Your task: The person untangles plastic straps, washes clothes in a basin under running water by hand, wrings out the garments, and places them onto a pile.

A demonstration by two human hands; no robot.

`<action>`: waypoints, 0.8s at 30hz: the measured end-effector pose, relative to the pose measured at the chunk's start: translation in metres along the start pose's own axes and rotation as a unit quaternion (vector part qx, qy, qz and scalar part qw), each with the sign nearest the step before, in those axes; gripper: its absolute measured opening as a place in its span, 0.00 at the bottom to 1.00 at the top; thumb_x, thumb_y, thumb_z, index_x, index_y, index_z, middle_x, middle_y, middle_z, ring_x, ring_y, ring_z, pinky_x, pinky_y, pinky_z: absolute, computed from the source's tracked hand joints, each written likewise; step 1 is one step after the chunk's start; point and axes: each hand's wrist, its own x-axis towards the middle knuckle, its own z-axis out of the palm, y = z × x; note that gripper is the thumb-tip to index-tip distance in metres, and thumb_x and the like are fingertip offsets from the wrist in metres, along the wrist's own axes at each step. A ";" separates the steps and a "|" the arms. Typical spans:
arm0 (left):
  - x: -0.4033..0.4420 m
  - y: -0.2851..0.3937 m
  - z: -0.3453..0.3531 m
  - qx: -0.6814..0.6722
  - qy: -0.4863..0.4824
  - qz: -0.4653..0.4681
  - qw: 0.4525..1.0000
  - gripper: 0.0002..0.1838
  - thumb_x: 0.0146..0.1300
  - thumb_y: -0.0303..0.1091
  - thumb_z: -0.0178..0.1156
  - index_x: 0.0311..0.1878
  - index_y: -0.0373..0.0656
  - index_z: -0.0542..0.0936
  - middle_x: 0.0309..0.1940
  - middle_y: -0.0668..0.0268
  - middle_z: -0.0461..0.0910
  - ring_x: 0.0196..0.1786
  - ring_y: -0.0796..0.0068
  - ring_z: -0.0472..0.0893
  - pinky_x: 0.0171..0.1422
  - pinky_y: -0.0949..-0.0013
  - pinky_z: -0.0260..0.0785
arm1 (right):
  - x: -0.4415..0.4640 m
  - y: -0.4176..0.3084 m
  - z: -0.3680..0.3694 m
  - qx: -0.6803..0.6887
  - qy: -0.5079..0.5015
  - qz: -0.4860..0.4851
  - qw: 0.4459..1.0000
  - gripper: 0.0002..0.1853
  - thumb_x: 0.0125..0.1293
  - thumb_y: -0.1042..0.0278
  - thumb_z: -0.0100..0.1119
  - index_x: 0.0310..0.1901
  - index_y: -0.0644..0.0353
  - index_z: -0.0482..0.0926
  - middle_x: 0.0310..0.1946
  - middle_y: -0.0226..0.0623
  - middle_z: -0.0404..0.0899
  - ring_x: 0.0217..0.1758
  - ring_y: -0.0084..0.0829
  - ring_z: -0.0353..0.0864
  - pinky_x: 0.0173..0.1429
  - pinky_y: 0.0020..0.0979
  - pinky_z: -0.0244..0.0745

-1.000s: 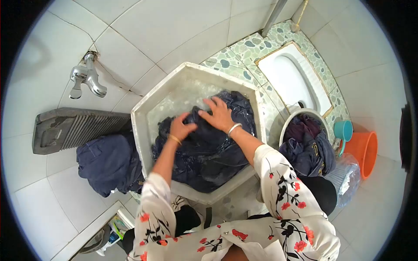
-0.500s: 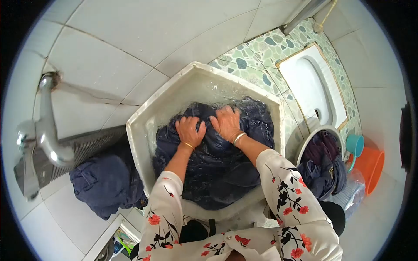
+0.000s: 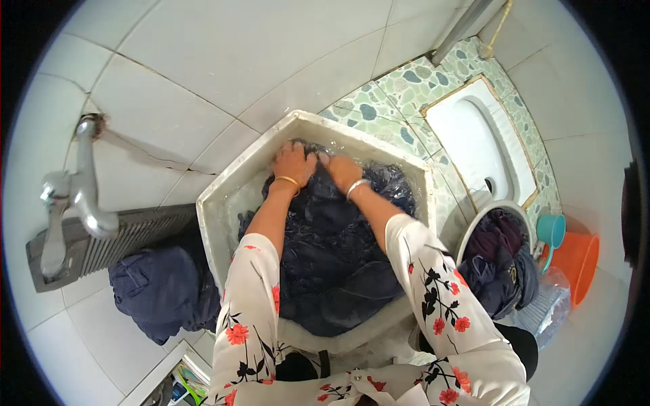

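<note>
Dark navy wet cloth (image 3: pixel 338 250) lies in water inside a white angular basin (image 3: pixel 208 237). My left hand (image 3: pixel 293 164), with a gold bangle at the wrist, is closed on the cloth near the basin's far corner. Just right of it my right hand (image 3: pixel 342 171), with a silver bangle, grips the same cloth, its fingers curled and partly hidden. Between the two hands a fold of the cloth is raised toward the far rim.
A metal tap (image 3: pixel 84 183) juts from the left wall above a grey washboard (image 3: pixel 128 237) and piled dark clothes (image 3: pixel 162 287). To the right are a squat toilet (image 3: pixel 474 135), a bucket of clothes (image 3: pixel 497 250), a teal dipper (image 3: pixel 550 230) and an orange bucket (image 3: pixel 575 260).
Both hands, first apart over the cloth, came down on it, then moved to the basin's far corner and closed on the cloth. The camera view has shifted too.
</note>
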 end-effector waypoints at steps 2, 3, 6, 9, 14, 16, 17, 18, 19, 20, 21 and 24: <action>0.003 -0.018 0.015 -0.076 0.030 0.022 0.996 0.36 0.57 0.60 0.51 0.61 0.42 0.68 0.60 0.49 0.68 0.64 0.51 0.65 0.67 0.59 0.56 | -0.046 -0.014 -0.009 -0.034 0.095 -0.040 0.994 0.29 0.67 0.43 0.41 0.26 0.61 0.81 0.26 0.51 0.79 0.32 0.48 0.79 0.40 0.48 0.68; 0.001 -0.033 0.021 -0.195 0.000 0.026 0.980 0.42 0.55 0.63 0.53 0.64 0.40 0.62 0.63 0.49 0.63 0.65 0.51 0.63 0.68 0.61 0.54 | -0.066 -0.016 -0.009 -0.037 0.163 -0.093 0.982 0.26 0.66 0.45 0.45 0.26 0.60 0.80 0.24 0.46 0.79 0.29 0.46 0.77 0.36 0.45 0.66; -0.042 -0.035 -0.003 -0.293 -0.098 0.019 0.951 0.48 0.53 0.66 0.54 0.68 0.38 0.57 0.66 0.49 0.59 0.67 0.54 0.61 0.70 0.63 0.50 | -0.116 -0.026 -0.039 -0.022 0.131 -0.149 0.980 0.23 0.63 0.45 0.49 0.29 0.57 0.82 0.22 0.39 0.79 0.35 0.42 0.77 0.40 0.45 0.64; -0.104 -0.032 -0.016 -0.257 -0.215 0.016 0.942 0.36 0.53 0.64 0.55 0.57 0.44 0.75 0.59 0.51 0.70 0.63 0.55 0.68 0.65 0.60 0.57 | -0.151 -0.034 -0.060 0.055 -0.099 -0.130 0.985 0.20 0.63 0.47 0.51 0.35 0.57 0.81 0.34 0.42 0.79 0.42 0.42 0.74 0.43 0.47 0.64; -0.236 0.000 0.043 -0.205 0.188 -0.078 0.957 0.23 0.56 0.51 0.58 0.49 0.45 0.78 0.47 0.58 0.75 0.56 0.54 0.69 0.56 0.52 0.60 | -0.201 -0.029 -0.007 0.052 0.152 -0.068 0.985 0.22 0.59 0.46 0.53 0.48 0.53 0.77 0.58 0.48 0.63 0.63 0.53 0.57 0.61 0.53 0.51; -0.258 0.014 0.067 -0.146 0.262 -0.079 0.951 0.21 0.56 0.46 0.56 0.49 0.43 0.76 0.52 0.60 0.71 0.57 0.52 0.66 0.59 0.51 0.57 | -0.223 -0.018 0.003 0.069 0.162 -0.092 0.980 0.21 0.59 0.50 0.54 0.48 0.54 0.76 0.57 0.48 0.64 0.63 0.52 0.56 0.63 0.51 0.46; -0.260 0.015 0.078 -0.126 0.287 -0.056 0.948 0.20 0.56 0.44 0.56 0.47 0.41 0.76 0.52 0.60 0.70 0.57 0.53 0.66 0.59 0.50 0.53 | -0.226 -0.012 0.008 0.065 0.157 -0.089 0.981 0.21 0.59 0.50 0.54 0.48 0.54 0.76 0.57 0.48 0.64 0.63 0.52 0.56 0.63 0.51 0.46; -0.256 0.012 0.087 -0.125 0.287 -0.034 0.949 0.20 0.54 0.45 0.56 0.46 0.41 0.76 0.51 0.60 0.71 0.56 0.54 0.66 0.59 0.50 0.52 | -0.224 -0.005 0.014 0.059 0.153 -0.105 0.981 0.20 0.58 0.51 0.54 0.48 0.55 0.76 0.56 0.48 0.64 0.62 0.51 0.57 0.62 0.51 0.47; -0.252 0.006 0.095 -0.122 0.286 -0.011 0.950 0.20 0.53 0.45 0.57 0.44 0.41 0.76 0.50 0.60 0.72 0.55 0.54 0.66 0.59 0.51 0.51 | -0.222 0.000 0.019 0.056 0.149 -0.121 0.980 0.20 0.58 0.53 0.55 0.48 0.56 0.76 0.55 0.48 0.65 0.62 0.50 0.58 0.62 0.51 0.47; -0.243 0.000 0.095 -0.123 0.280 -0.014 0.952 0.20 0.53 0.45 0.57 0.44 0.41 0.76 0.50 0.60 0.72 0.55 0.54 0.66 0.59 0.51 0.51 | -0.212 0.004 0.022 0.051 0.162 -0.142 0.975 0.18 0.56 0.56 0.56 0.45 0.57 0.76 0.49 0.46 0.67 0.57 0.48 0.61 0.59 0.49 0.50; -0.227 -0.006 0.091 -0.114 0.274 0.030 0.954 0.19 0.52 0.45 0.57 0.41 0.41 0.77 0.46 0.61 0.73 0.53 0.56 0.67 0.55 0.51 0.51 | -0.199 0.007 0.025 0.051 0.157 -0.139 0.976 0.18 0.56 0.56 0.56 0.45 0.57 0.76 0.49 0.46 0.67 0.57 0.48 0.61 0.59 0.49 0.50; -0.181 -0.022 0.073 -0.108 0.232 0.105 0.961 0.17 0.50 0.46 0.58 0.33 0.41 0.76 0.40 0.61 0.74 0.46 0.58 0.69 0.50 0.52 0.52 | -0.157 0.002 0.024 0.026 0.163 -0.158 0.974 0.12 0.57 0.56 0.54 0.34 0.55 0.77 0.39 0.40 0.71 0.46 0.44 0.66 0.51 0.46 0.53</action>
